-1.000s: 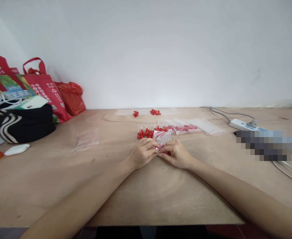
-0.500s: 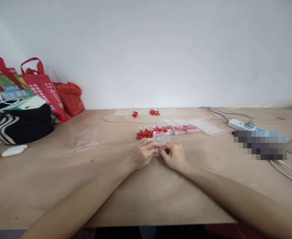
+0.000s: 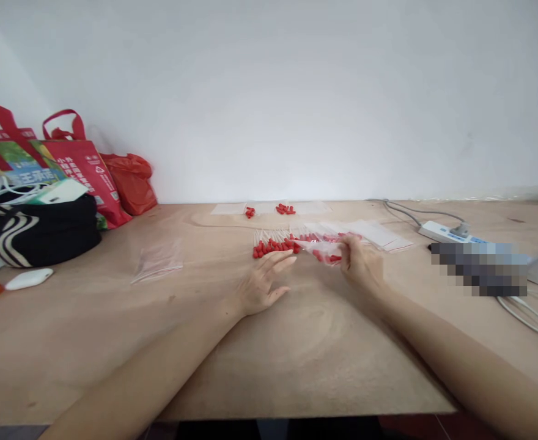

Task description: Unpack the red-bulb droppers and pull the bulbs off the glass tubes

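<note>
My right hand pinches a clear zip bag with small red pieces inside, held a little above the table. My left hand holds nothing; its fingers are stretched out and the thumb is apart. Just beyond it lies a row of white sticks with red tips. Filled clear bags lie to the right of that row, partly hidden behind the held bag. Flat clear bags with a red line along the edge lie further right.
Several red pieces lie on bags near the wall. On the left are a stack of clear bags, a white oval object, a black pouch and red carrier bags. A power strip with cables lies at right.
My right hand has moved right and up with the bag. My left hand has let go of it and spread its fingers, staying nearly in place.
</note>
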`<state>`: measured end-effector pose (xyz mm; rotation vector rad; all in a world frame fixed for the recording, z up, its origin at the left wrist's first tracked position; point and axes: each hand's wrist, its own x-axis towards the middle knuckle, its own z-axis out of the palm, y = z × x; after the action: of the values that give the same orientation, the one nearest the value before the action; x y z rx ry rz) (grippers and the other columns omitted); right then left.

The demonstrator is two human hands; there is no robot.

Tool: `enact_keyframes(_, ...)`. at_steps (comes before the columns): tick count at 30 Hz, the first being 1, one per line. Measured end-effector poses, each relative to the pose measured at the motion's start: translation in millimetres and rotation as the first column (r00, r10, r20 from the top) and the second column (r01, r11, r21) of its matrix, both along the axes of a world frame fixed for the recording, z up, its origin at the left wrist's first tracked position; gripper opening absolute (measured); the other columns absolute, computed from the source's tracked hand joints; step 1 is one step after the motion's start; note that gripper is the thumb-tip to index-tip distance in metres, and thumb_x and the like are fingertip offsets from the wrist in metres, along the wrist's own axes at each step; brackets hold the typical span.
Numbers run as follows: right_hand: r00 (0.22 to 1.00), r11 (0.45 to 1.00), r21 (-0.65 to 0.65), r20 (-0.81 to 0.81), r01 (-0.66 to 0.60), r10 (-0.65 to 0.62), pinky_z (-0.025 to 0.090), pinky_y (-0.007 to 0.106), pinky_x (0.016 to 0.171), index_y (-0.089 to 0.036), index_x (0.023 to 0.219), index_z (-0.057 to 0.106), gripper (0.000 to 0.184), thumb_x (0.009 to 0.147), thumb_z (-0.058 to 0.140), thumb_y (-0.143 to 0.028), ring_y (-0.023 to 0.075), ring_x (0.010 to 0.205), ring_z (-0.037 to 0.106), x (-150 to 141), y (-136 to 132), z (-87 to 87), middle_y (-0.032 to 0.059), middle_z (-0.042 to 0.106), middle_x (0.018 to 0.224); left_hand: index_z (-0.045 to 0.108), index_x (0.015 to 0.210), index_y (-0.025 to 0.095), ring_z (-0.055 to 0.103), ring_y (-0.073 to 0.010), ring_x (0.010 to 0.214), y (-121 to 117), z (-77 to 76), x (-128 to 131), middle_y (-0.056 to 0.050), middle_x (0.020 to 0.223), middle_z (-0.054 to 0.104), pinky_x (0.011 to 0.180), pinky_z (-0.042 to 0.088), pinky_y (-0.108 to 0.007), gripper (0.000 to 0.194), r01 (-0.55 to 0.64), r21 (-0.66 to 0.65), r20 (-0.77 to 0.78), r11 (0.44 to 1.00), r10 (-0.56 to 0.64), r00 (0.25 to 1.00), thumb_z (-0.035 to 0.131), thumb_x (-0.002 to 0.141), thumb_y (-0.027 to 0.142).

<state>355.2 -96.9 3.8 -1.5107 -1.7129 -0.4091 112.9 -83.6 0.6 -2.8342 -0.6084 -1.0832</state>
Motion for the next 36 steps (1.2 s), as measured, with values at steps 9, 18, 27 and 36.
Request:
enact_keyframes(9, 0.869, 0.896, 0.254, -0.252, -0.364, 0.425, 0.043, 0.029, 0.06, -0.023, 0.086, 0.037, 0.011, 0.086, 0.029, -0.03, 0.015, 0.065, 0.056, 8.0, 7.0, 0.9, 0.005, 0.057, 0.077, 0.015, 0.134, 0.02, 0.035, -0.0253, 0.12, 0.0, -0.1, -1.2, -0.013, 0.128, 0.04, 0.099, 0.033, -0.047, 0.075, -0.135, -0.093, 0.073, 0.987, 0.141, 0.987, 0.059, 0.075, 0.028)
enact_keyframes(18, 0.698, 0.69, -0.112, -0.072, -0.715, 0.712, 0.043, 0.031, 0.07, -0.021, 0.085, 0.04, 0.011, 0.083, 0.029, -0.02, 0.0151, 0.079, 0.054, -34.2, -4.3, -13.9, 0.0072, 0.055, 0.088, 0.055, 0.111, 0.021, 0.057, -0.0161, 0.099, -1.7, -6.0, -29.7, -0.007, 0.107, 0.062, 0.085, 0.049, -0.032, 0.034, 0.099, -0.035, -0.066, 0.995, -0.101, 0.993, 0.038, 0.083, 0.01)
enact_keyframes(27, 0.85, 0.844, -0.267, -0.401, -0.466, 0.342, 0.032, 0.021, 0.046, -0.018, 0.055, 0.041, 0.033, 0.066, 0.061, -0.043, 0.0077, 0.049, 0.039, -38.5, -0.7, -14.9, -0.0026, 0.046, 0.051, 0.06, 0.104, 0.018, 0.056, -0.0196, 0.102, -11.8, 9.7, -34.7, -0.009, 0.103, 0.063, 0.088, 0.045, -0.038, 0.027, 0.039, -0.309, -0.017, 0.95, -0.046, 0.999, 0.047, 0.082, 0.025)
enact_keyframes(36, 0.677, 0.632, -0.341, -0.606, -0.696, 0.418, 0.035, 0.021, 0.05, -0.015, 0.077, 0.068, 0.036, 0.064, 0.063, -0.048, 0.0083, 0.054, 0.044, -37.2, -4.5, -13.9, 0.0003, 0.054, 0.061, 0.053, 0.112, 0.017, 0.056, -0.0178, 0.101, -4.7, 2.8, -29.2, -0.008, 0.11, 0.06, 0.087, 0.046, -0.034, 0.035, -0.139, -0.37, -0.128, 0.919, 0.097, 0.987, 0.053, 0.078, 0.028)
